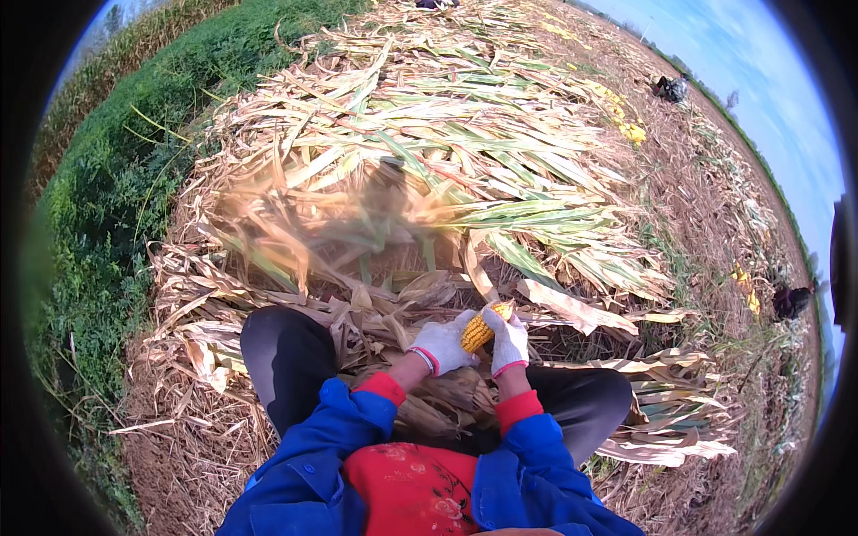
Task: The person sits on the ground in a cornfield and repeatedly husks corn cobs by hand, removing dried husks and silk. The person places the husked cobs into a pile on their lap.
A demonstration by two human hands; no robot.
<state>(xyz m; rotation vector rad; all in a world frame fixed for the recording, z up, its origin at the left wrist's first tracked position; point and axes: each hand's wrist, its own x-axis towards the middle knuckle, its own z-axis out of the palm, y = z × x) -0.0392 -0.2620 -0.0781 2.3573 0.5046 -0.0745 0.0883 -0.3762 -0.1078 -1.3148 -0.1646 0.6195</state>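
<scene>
Both my hands wear white knit work gloves with pink-red cuffs. Between them, above my lap, is an ear of yellow corn with its kernels bare along the visible side. My left hand grips its lower left side. Around the upper end, my right hand is closed, with the tip showing above the fingers. A dry husk leaf stretches up from near that tip; whether it is still joined to the ear I cannot tell. Loose dry husks lie between my legs below the hands.
Cut corn stalks with leaves cover the ground before me. Green bushy plants border the left side. On the right lie yellow ears, more ears, a dark bundle and a dark bag-like object.
</scene>
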